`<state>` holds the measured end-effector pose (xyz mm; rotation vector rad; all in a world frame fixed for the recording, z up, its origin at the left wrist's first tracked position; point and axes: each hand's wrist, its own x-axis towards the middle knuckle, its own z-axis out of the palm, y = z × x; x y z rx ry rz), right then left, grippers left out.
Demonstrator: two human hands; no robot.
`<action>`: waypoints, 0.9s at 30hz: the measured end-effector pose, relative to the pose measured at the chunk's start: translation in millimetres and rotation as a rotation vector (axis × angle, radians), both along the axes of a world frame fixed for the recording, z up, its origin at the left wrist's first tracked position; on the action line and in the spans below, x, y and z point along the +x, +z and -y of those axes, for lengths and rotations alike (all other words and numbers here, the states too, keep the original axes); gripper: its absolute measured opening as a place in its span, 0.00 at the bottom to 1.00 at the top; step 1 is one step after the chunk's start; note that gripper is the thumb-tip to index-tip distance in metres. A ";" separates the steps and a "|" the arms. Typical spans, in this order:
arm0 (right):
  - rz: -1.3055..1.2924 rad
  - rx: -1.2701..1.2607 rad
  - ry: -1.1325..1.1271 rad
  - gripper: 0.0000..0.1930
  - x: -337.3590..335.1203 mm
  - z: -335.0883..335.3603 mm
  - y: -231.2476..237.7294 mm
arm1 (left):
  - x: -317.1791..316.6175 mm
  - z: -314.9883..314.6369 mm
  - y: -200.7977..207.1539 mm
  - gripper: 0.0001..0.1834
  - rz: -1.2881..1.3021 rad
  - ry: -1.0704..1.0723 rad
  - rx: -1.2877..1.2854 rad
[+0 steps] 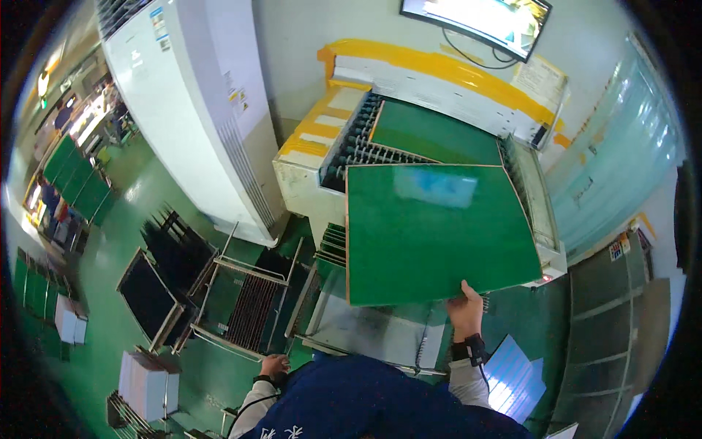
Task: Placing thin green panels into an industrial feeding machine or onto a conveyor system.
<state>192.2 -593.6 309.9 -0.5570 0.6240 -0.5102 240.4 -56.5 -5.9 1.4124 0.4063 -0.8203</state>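
- The board (439, 234) lies ahead and mostly left of the right hand (466, 314), long axis roughly side to side.
- That nearer hand pinches its near edge, thumb on top.
- The left hand (275, 365), well apart, is by a rack (252, 271); its grip cannot be told.
- Beyond: rollers (351, 152) bearing a 2nd board (439, 132); green floor (110, 267) around.

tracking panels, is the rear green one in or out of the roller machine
In: the rear green panel lies on the rollers.

The right grip (466, 316) holds a green panel (439, 233) by its edge
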 end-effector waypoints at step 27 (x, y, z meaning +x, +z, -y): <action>-0.035 0.027 0.396 0.12 64.0 -23.6 -30.2 | 7.6 -12.8 3.8 0.15 0.065 -0.150 0.095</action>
